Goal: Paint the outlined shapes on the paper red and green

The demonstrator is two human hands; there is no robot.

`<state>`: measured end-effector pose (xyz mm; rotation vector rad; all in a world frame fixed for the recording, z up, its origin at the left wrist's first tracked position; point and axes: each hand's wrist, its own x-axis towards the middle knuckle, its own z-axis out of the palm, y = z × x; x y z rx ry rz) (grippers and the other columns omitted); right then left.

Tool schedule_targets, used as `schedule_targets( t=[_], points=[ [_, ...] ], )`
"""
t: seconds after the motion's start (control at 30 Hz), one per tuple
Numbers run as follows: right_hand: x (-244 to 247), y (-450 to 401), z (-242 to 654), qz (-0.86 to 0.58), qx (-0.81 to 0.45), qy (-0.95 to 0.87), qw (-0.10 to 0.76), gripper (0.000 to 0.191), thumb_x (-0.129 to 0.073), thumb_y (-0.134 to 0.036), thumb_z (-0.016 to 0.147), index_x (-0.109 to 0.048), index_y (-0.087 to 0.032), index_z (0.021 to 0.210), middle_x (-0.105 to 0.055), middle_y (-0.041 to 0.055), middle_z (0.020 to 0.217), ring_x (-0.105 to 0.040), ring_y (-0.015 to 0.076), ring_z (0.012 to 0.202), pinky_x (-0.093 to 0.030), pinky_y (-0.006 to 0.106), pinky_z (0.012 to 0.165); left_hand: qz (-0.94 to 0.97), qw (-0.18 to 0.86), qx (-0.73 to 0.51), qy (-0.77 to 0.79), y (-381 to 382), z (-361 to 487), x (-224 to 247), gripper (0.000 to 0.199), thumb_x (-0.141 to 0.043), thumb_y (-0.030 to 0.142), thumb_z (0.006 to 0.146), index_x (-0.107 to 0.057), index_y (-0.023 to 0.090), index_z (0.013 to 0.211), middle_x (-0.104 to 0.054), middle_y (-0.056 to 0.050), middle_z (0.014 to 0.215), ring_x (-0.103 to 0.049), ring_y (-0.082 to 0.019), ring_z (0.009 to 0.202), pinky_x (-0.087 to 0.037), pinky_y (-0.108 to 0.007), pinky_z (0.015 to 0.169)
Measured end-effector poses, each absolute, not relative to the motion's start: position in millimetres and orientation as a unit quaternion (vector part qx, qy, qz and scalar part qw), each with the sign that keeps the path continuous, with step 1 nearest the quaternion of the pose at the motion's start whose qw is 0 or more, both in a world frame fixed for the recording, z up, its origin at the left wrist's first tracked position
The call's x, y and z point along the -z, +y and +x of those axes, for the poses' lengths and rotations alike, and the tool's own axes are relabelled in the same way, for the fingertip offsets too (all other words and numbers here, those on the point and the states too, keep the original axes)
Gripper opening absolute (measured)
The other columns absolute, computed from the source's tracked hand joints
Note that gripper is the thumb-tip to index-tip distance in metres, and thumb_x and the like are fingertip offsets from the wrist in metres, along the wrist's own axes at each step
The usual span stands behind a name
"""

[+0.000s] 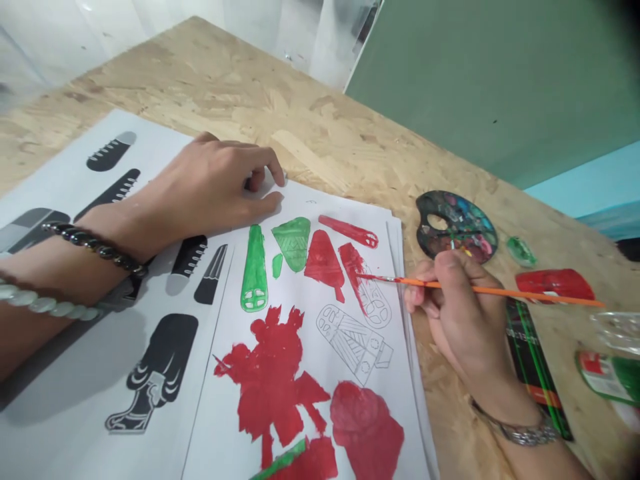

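Note:
My right hand (463,310) grips an orange paintbrush (480,289) between thumb and fingers. The brush tip touches a half-red outlined shape (356,267) on the white paper (300,200). My left hand (225,177) rests palm down near the paper's top edge, its fingers curled loosely and apart, with nothing visible in it. Around the brush tip are a red popsicle-like shape (324,260), green shapes (256,273) and an unpainted pencil drawing (355,340). A large red painted figure (275,380) fills the lower part. Black printed shapes (167,353) cover the left-hand sheet.
A paint-smeared palette (457,227) lies right of the paper on the chipboard table (340,147). Beyond my right hand are a red container (555,285), a small green-stained cup (521,251), a green-and-white container (607,377) and a dark phone-like screen (537,373).

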<state>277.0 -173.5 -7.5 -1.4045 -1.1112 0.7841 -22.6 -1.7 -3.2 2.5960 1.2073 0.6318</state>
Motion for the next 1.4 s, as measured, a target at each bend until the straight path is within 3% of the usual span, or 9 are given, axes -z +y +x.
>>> schedule_targets(
  t=[0.17, 0.6, 0.8, 0.93, 1.4],
  points=[
    [5.6, -173.7, 278.3, -0.587, -0.353, -0.453, 0.571, 0.047, -0.079, -0.052, 0.098, -0.061, -0.023, 0.065, -0.054, -0.0043, 0.051, -0.054, 0.0091, 0.043, -0.032, 0.022, 0.037, 0.882, 0.111, -0.207, 0.409, -3.6, -23.0, -0.2, 0.033, -0.058, 0.045, 0.09, -0.075, 0.023, 0.109, -0.067, 0.003, 0.079, -0.056, -0.012, 0.069, -0.042, -0.031, 0.081],
    [7.1, -164.7, 272.8, -0.579, -0.332, -0.478, 0.572, 0.05, -0.079, -0.057, 0.098, -0.062, -0.022, 0.066, -0.059, -0.0042, 0.053, -0.049, 0.0071, 0.041, -0.041, 0.023, 0.042, 0.885, 0.123, -0.191, 0.407, -5.0, -21.0, -1.5, 0.036, -0.056, 0.042, 0.091, -0.075, 0.022, 0.113, -0.069, 0.001, 0.086, -0.059, -0.015, 0.075, -0.041, -0.033, 0.087],
    [7.3, -166.2, 274.1, -0.588, -0.337, -0.467, 0.569, 0.052, -0.077, -0.057, 0.098, -0.059, -0.022, 0.064, -0.055, -0.0036, 0.052, -0.055, 0.0091, 0.045, -0.041, 0.022, 0.042, 0.883, 0.126, -0.187, 0.412, -4.9, -22.2, -3.2, 0.036, -0.057, 0.042, 0.09, -0.076, 0.022, 0.114, -0.07, 0.001, 0.087, -0.06, -0.016, 0.076, -0.042, -0.034, 0.089],
    [6.0, -165.9, 274.2, -0.589, -0.338, -0.466, 0.567, 0.052, -0.078, -0.058, 0.097, -0.058, -0.023, 0.064, -0.054, -0.0046, 0.052, -0.053, 0.009, 0.044, -0.047, 0.023, 0.046, 0.884, 0.128, -0.184, 0.41, -5.0, -22.3, -3.1, 0.037, -0.058, 0.042, 0.091, -0.076, 0.023, 0.115, -0.071, 0.001, 0.087, -0.061, -0.015, 0.076, -0.043, -0.033, 0.09],
    [6.2, -165.2, 273.6, -0.587, -0.339, -0.447, 0.584, 0.048, -0.082, -0.056, 0.093, -0.063, -0.023, 0.063, -0.055, -0.0039, 0.05, -0.055, 0.0099, 0.043, -0.038, 0.022, 0.038, 0.884, 0.134, -0.193, 0.405, -6.6, -22.3, -4.8, 0.034, -0.057, 0.042, 0.087, -0.074, 0.023, 0.11, -0.07, 0.0, 0.085, -0.059, -0.016, 0.075, -0.044, -0.036, 0.086]
  ],
)
